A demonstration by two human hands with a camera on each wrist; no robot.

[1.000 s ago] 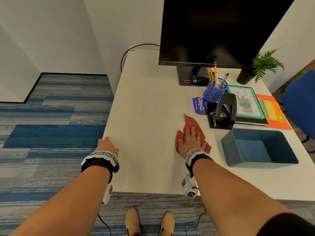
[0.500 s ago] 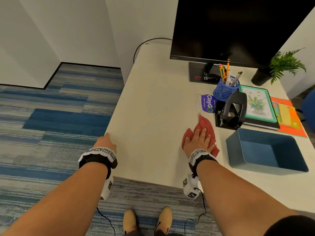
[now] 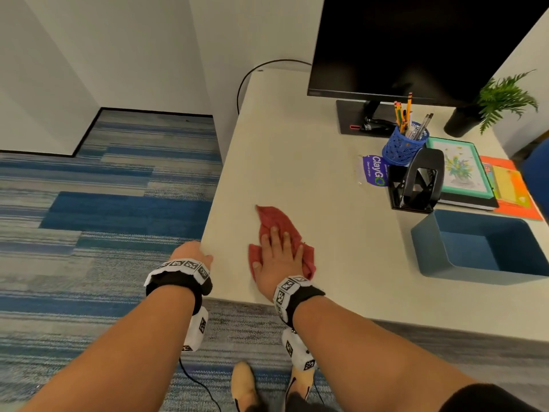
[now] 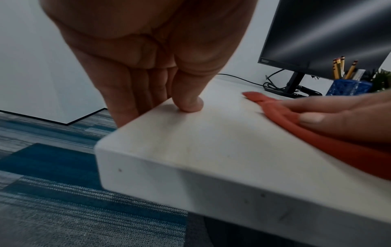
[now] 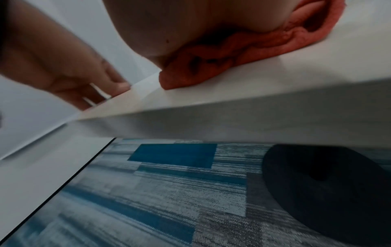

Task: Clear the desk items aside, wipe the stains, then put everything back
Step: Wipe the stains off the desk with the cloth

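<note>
A red cloth (image 3: pixel 273 224) lies crumpled on the white desk (image 3: pixel 297 144) near its front left corner. My right hand (image 3: pixel 279 254) lies flat on it, fingers straight, pressing it to the desktop; the right wrist view shows the cloth (image 5: pixel 243 55) bunched under my palm. My left hand (image 3: pixel 193 252) rests on the desk's left edge at the corner. Its thumb (image 4: pixel 188 103) sits on top and its fingers hang straight down the side. Faint yellowish marks (image 4: pixel 180 150) show on the top beside that corner.
Items stand at the back right: monitor (image 3: pixel 416 46), blue pen cup (image 3: pixel 404 142), black hole punch (image 3: pixel 419 182), ClayGo packet (image 3: pixel 372 172), picture book (image 3: pixel 459 168), orange folder (image 3: pixel 517 194), plant (image 3: pixel 502 102). An empty blue tray (image 3: pixel 481 248) sits at the front right.
My right hand has slid the red cloth left across the desktop, closer to my left hand and the front left corner. The left hand has stayed on the edge.
</note>
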